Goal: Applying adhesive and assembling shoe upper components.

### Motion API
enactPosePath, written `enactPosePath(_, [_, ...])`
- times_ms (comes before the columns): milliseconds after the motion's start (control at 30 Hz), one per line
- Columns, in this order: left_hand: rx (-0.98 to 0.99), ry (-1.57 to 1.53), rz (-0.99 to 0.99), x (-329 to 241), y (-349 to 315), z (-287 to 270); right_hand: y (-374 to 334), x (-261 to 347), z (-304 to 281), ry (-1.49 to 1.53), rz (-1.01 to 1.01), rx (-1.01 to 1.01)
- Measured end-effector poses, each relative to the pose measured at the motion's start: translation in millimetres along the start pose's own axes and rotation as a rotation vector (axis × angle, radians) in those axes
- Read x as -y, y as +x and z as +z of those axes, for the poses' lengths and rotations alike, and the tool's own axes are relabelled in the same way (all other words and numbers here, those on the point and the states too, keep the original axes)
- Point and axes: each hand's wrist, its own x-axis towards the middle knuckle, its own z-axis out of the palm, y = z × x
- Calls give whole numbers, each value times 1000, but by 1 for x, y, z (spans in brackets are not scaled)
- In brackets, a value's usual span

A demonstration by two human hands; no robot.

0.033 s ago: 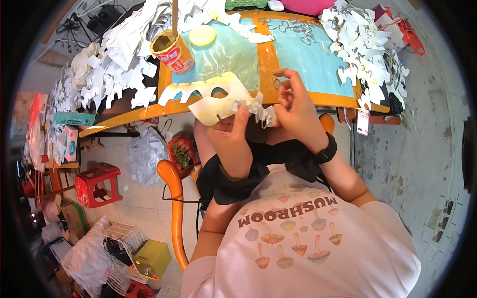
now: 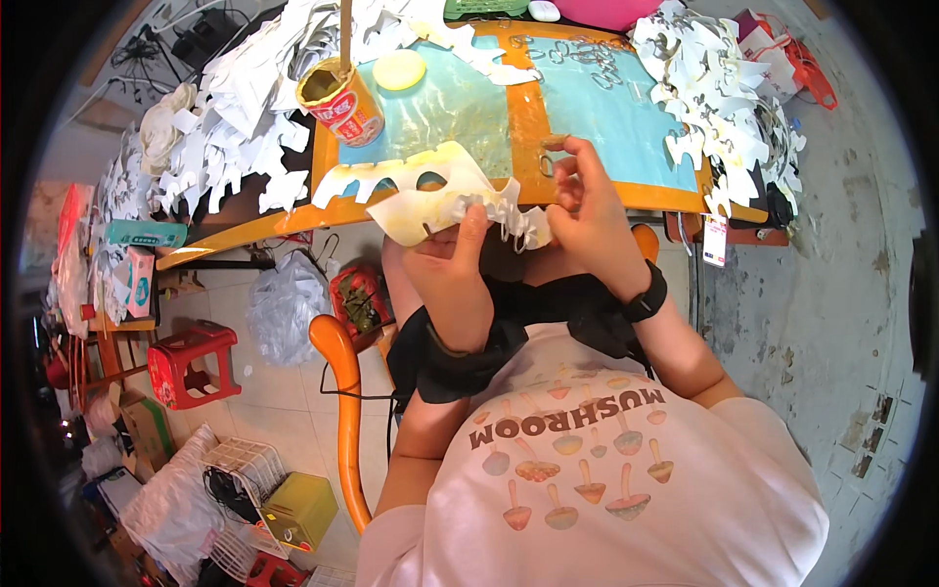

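A white cut-out sheet [image 2: 401, 212] with yellowish stains and cut openings is held over my lap, at the table's front edge. My left hand [image 2: 450, 279] grips it, thumb on top and fingers underneath. Its right part is a narrow, crumpled-looking strip with small metal rings [image 2: 518, 235] hanging at it. My right hand [image 2: 592, 220] is at that strip's end, thumb and curled fingers closed on it. The right index finger is raised, with a brownish smear at its tip. Behind the sheet lies another pale cut-out piece [image 2: 445, 161] on the table edge.
An orange-and-red tub [image 2: 354, 119] holding brownish stuff and a stick stands on the table, beside a yellow round lid [image 2: 399, 69]. Loose metal rings [image 2: 592, 61] lie farther right. White cut-outs are heaped left [image 2: 240, 108] and right [image 2: 704, 93]. A chair arm [image 2: 342, 421] rises at my left.
My left hand has shifted very slightly left with the sheet. My right hand has moved a little to the right, and the strip between them looks slightly more drawn out.
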Motion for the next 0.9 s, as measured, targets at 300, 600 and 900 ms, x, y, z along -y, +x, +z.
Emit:
enactPosePath(300, [40, -22, -18, -7, 1, 2, 9, 21, 8, 327, -176, 135])
enactPosePath(600, [122, -61, -74, -12, -1, 2, 5, 36, 4, 681, 86, 229])
enactPosePath(900, [165, -89, -83, -11, -4, 3, -4, 31, 7, 662, 75, 127])
